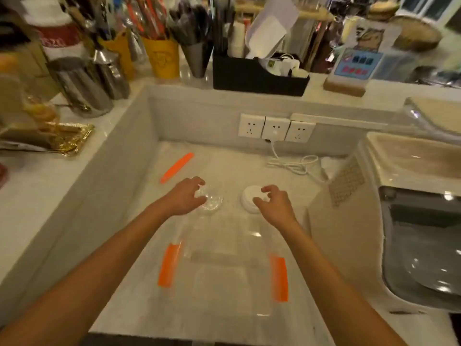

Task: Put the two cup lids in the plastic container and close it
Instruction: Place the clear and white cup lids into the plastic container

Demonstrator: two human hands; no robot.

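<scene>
Far left, the raised counter [50, 186] holds cluttered cups and tools, none of it part of your job. On the sunken work surface [224, 168] an orange strip [176, 167] lies loose, probably 1 of the container's clips, can't confirm.

Your left hand [183, 197] is curled over the clear lid [210, 199], fingers bent around its near and far rim. Looks like a loose pinch on it, but blur hides whether the fingertips actually touch. Lid sits flat on the surface.

Just right of it, well clear of the first, the white lid [249, 198] also sits flat. Your right hand [274, 204] hooks over its right edge, thumb and fingers half closed around it; contact looks likely, not certain.

Nearer you, between your forearms, the plastic container [219, 275] is see-through with an orange clip on each side [169, 265]. Its outline barely shows. You can't tell from here whether its cover is on, off, or where it lies.

Progress: early. Both lids are outside the container, neither lifted. Left to do: carry the 2 lids in, fit the cover, snap the clips.

Hard to read: container edges and depth, lid rims under your fingers. Far right, a white machine [399, 221] is cut off by the frame edge.
</scene>
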